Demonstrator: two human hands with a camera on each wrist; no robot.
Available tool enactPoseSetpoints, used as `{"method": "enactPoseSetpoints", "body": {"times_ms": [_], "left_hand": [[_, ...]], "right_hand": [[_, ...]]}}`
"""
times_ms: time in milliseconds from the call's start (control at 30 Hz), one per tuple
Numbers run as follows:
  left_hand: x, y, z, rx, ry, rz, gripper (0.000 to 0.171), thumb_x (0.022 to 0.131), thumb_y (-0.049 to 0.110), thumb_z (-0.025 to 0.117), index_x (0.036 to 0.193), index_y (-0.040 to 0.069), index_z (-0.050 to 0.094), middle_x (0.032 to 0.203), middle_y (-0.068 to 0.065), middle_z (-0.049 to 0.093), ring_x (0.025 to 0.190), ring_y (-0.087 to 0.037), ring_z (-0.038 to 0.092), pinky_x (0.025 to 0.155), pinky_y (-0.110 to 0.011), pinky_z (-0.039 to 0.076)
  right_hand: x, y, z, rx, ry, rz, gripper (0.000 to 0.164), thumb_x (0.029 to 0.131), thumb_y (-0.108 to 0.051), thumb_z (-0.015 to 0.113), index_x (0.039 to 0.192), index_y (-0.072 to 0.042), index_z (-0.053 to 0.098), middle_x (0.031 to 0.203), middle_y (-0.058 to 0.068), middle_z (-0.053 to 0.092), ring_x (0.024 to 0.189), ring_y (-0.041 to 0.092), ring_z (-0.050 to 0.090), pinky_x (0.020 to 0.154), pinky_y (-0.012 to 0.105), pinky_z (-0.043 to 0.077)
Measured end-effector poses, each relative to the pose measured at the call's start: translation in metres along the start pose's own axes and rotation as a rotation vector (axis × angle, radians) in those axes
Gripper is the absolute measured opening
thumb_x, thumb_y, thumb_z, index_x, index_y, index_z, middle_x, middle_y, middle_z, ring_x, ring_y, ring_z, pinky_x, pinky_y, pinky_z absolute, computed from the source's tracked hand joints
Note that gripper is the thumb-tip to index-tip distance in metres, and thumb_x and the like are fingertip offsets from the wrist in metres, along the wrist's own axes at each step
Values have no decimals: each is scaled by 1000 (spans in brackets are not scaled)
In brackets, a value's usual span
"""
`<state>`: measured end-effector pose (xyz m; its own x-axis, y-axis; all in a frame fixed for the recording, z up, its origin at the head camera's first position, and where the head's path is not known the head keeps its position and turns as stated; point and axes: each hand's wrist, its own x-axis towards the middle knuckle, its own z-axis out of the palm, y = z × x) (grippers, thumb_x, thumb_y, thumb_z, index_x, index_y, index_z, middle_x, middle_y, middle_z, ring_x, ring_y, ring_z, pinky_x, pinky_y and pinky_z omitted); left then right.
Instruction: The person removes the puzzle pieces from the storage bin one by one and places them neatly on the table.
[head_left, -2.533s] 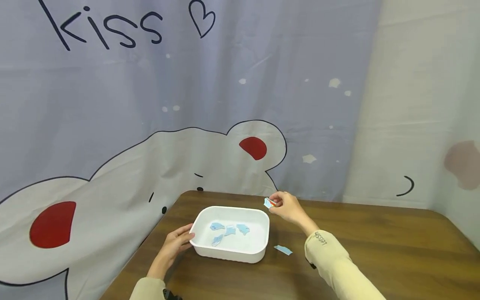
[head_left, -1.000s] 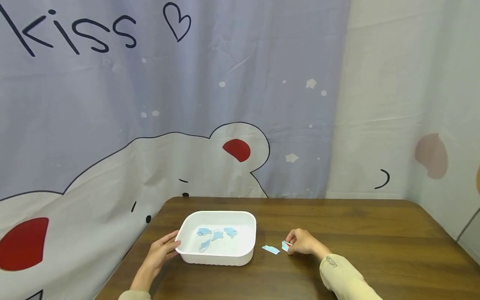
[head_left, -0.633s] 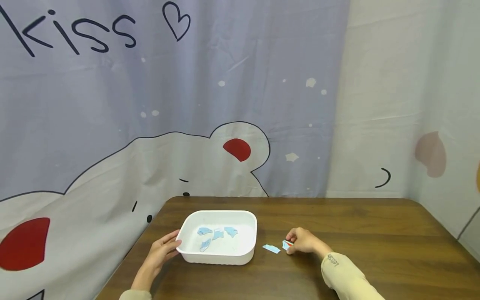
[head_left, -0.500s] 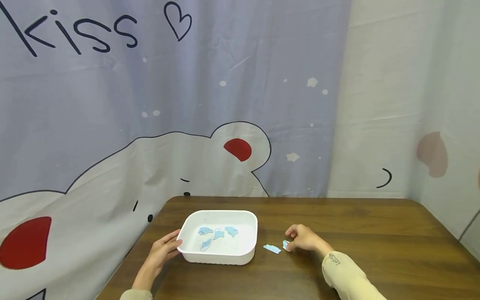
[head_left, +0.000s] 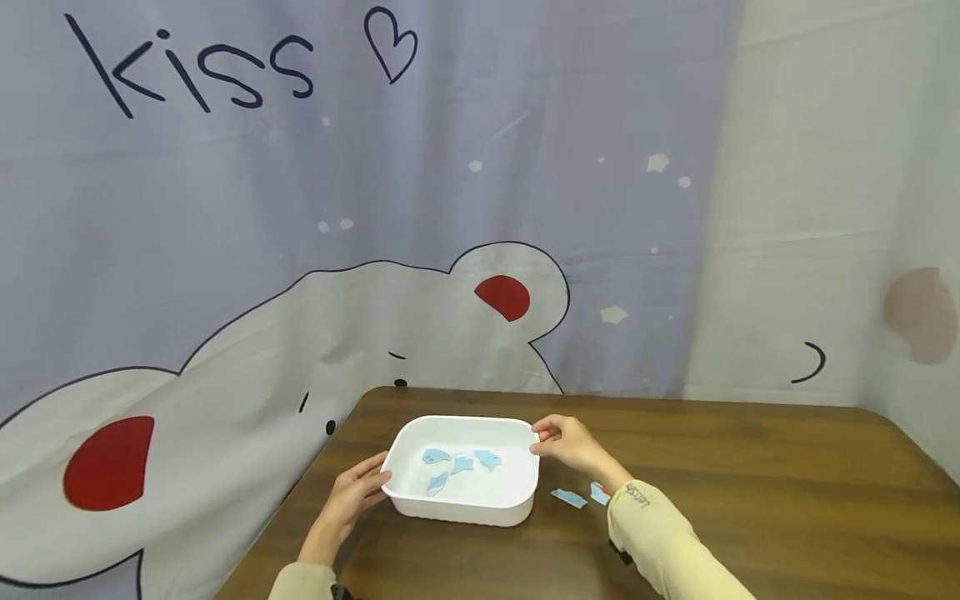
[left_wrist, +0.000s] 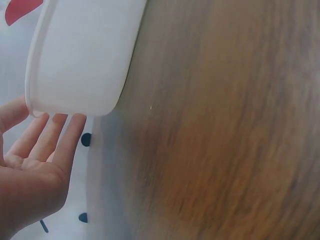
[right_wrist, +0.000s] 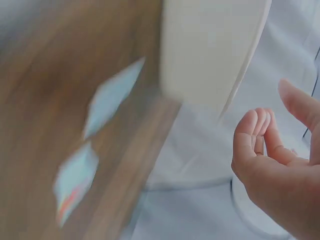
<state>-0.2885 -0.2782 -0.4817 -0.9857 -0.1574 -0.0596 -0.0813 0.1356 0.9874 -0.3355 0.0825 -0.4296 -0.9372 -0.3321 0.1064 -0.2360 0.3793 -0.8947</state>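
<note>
A white plastic tub [head_left: 465, 510] sits on the table with several jagged light-blue pieces [head_left: 462, 463] lying inside. My left hand [head_left: 348, 496] grips its left end. In the left wrist view the thumb is at the rim and the fingertips rest against the outer wall [left_wrist: 80, 60]. My right hand [head_left: 573, 446] is right by the tub's right rim. The right wrist view shows that hand's thumb apart from its bent fingers, nothing between them. Beside the tub on the table lie a light-blue piece [head_left: 568, 497] and another piece with a red mark [head_left: 599, 492], partly hidden by the right sleeve.
The brown wooden table [head_left: 735, 500] extends far to the right. Behind it hangs a printed curtain [head_left: 420, 325] with a white bear figure and lettering. The table's left edge runs close to my left hand.
My right hand has let go of the red-marked piece, which now lies on the table beside the other, and moved left to the tub's right rim. The left hand keeps its grip.
</note>
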Motion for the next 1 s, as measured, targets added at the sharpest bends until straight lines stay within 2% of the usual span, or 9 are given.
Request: {"method": "enactPoseSetpoints", "body": {"times_ms": [133,333,567,800,1000], "left_hand": [[-1,-1,5,-1,19,-1,52,93,9,62,139,-9,46,142,-29,49,112,-25,65,91,-40,58],[-2,-4,1,-10,44,0,50,92,8,62,137,-9,48,140,-29,51,110,-26,65,92,-42,58],[0,-7,2,-53,52,6,49,92,8,62,137,-8,49,139,-28,52,108,-22,66,93,-43,58],[-1,-8,0,-42,26,26,50,93,9,60,138,-9,47,140,-29,51,108,-22,65,90,-40,59],[1,-8,-1,-47,3,35,53,92,11,62,138,-9,47,143,-29,48,111,-22,63,92,-42,58]], "right_hand": [[8,-16,30,52,-12,9,35,81,-3,73,112,9,63,101,20,65,89,17,60,80,28,55],[20,-45,83,118,-59,1,33,80,-4,73,110,6,66,100,20,66,88,15,60,80,28,56],[34,-42,128,245,-123,17,33,81,-1,70,111,11,64,90,14,67,77,9,60,79,35,61],[41,-35,154,210,-82,43,34,75,2,72,106,14,65,86,12,67,73,9,56,67,20,54],[44,-29,159,100,5,65,30,71,4,74,100,11,67,84,13,67,76,14,57,69,23,52]]}}
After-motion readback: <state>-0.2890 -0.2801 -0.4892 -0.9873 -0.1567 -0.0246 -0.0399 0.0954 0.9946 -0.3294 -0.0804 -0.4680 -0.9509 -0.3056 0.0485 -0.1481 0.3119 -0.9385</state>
